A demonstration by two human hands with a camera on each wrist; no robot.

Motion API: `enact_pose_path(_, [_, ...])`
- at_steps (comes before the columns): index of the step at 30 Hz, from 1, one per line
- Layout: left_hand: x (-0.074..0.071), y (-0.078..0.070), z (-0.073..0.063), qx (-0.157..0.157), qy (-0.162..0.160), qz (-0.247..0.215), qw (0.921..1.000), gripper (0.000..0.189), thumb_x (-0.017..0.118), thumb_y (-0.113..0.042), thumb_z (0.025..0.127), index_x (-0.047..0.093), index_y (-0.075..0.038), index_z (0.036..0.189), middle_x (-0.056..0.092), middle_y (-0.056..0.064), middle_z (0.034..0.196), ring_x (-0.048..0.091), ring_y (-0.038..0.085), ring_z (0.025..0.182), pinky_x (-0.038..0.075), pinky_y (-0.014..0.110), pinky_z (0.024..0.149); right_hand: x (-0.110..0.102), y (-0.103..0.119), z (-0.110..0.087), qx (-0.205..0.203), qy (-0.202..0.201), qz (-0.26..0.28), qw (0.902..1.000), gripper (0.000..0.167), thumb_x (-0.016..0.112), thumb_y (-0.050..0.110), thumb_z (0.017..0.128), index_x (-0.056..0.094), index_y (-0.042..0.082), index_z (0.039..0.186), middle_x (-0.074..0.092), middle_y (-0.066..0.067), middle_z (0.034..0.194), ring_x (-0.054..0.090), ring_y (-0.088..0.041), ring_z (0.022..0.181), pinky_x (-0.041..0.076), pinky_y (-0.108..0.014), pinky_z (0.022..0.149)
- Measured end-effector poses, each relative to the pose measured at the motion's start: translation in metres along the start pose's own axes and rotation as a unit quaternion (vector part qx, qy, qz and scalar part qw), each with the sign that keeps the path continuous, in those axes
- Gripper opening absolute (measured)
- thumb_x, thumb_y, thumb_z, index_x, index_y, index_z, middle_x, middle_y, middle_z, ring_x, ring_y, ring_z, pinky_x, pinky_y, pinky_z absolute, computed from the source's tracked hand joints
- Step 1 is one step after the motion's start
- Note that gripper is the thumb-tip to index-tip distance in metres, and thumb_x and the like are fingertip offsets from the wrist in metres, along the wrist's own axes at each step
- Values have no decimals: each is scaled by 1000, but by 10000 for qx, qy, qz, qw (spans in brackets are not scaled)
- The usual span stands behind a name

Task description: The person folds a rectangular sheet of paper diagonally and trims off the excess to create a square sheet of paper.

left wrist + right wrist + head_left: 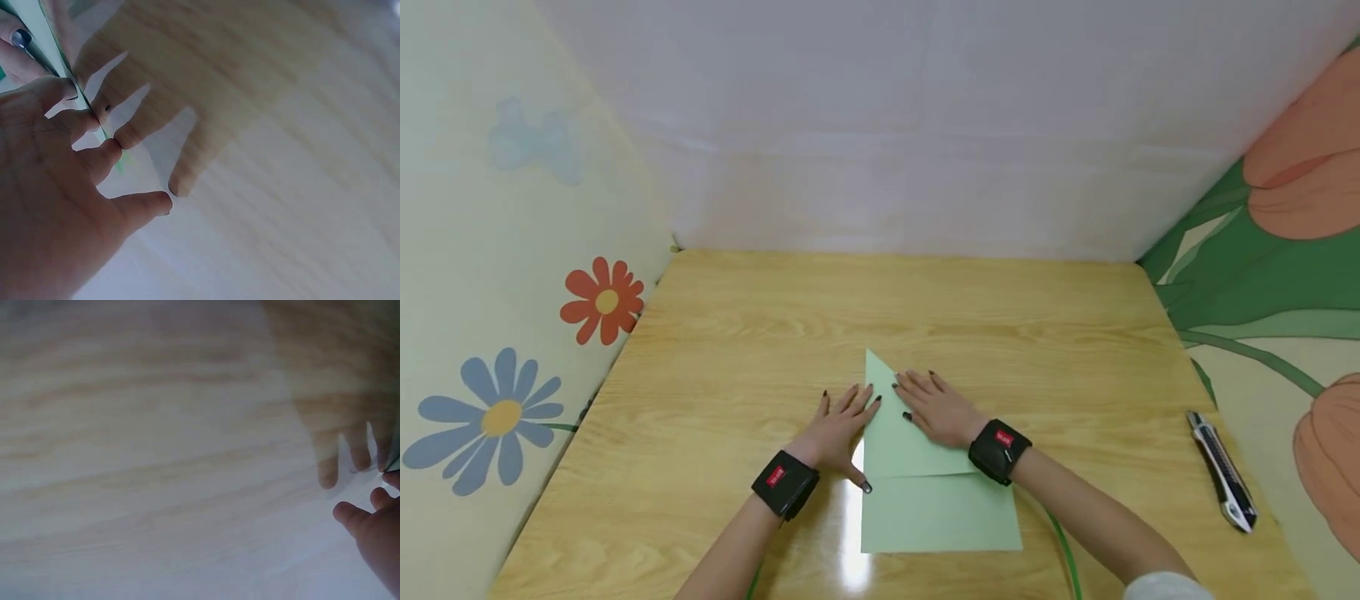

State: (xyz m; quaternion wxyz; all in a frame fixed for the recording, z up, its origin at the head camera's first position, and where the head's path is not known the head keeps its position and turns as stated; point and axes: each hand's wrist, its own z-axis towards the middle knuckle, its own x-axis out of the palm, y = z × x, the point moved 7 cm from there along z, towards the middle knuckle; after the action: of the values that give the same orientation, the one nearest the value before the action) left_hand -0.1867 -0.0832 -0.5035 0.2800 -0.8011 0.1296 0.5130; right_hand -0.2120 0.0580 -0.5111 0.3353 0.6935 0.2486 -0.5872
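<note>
A pale green sheet of paper [940, 517] lies on the table, its upper part folded over into a slanted flap with a point at the top left. My left hand [833, 435] is spread, its fingertips and thumb at the paper's left edge. In the left wrist view, the fingers of this hand [56, 175] meet the thin green paper edge [55, 40]. Across the flap, my right hand [942, 410] rests with extended fingers near the slanted right edge. Only part of the right hand [382, 540] shows in the right wrist view.
A utility knife [1221, 471] lies near the right edge of the wooden table [760, 308]. Green cables [1063, 550] run beside the forearms from the black wrist straps [1000, 452]. A pale wall [880, 125] stands behind the table, with flower-patterned walls at both sides.
</note>
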Motion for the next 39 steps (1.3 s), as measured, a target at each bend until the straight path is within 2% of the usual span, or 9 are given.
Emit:
enact_pose_path(13, [3,-1,-4,109,-59,-80,9999,127,84,-58,49,24,-9,149,10,10,157,8,34,142,6,66,106,6,3,-21,39,-125,-206,9997,50,40,25,100,32,5,146,28,-12,152,21,-28,141,18,-50,111])
enact_pose_path(19, [4,-2,-4,164,-72,-136,9997,125,85,-56,50,26,-7,148,12,12,156,9,35,142,9,67,105,5,7,-38,-57,-330,-180,9993,49,44,22,99,36,2,143,33,-14,149,26,-30,138,22,-51,109])
enact_pose_path(27, [3,0,-4,200,-134,-204,9995,124,85,-54,50,26,-6,148,12,14,156,9,36,142,8,68,104,8,7,-57,-39,-261,-95,9996,50,42,21,99,33,1,144,29,-15,151,24,-31,139,22,-51,110])
enact_pose_path(39, [-1,1,-3,269,-181,-226,9992,124,86,-54,50,26,-6,148,12,15,156,8,37,142,7,69,104,3,11,-75,-60,-397,-221,9989,50,45,20,98,36,0,143,31,-15,149,26,-31,138,24,-51,109])
